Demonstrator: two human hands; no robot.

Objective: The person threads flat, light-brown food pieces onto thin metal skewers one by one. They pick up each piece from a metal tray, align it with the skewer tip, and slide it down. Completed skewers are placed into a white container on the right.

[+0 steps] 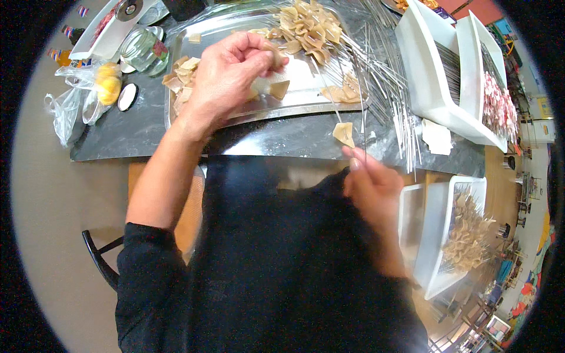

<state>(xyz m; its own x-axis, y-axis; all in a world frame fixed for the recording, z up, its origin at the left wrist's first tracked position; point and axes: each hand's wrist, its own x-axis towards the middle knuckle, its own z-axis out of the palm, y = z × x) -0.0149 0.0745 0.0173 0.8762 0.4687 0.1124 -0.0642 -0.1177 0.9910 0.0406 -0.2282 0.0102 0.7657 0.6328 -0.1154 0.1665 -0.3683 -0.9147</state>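
My left hand (240,66) is over the metal tray (282,108), its fingers closed on tan food pieces. Below its fingertips a flat tan piece (280,90) lies on the tray. My right hand (373,176), slightly blurred, is at the table's front edge with its fingers pinched on a thin metal skewer (364,128). Just above its fingertips is a tan food piece (344,134) with a skewer running up from it. A heap of skewered tan pieces (309,31) covers the tray's back right. Loose pieces (183,81) lie at the tray's left, partly behind my left wrist.
Bare metal skewers (397,97) lie right of the tray. Beyond them white bins (437,88) hold skewers, some with pink-and-white pieces (499,106). A lower white bin (454,207) holds skewered tan pieces. At left are a glass jar (143,50), a lid (128,97) and plastic bags (66,114).
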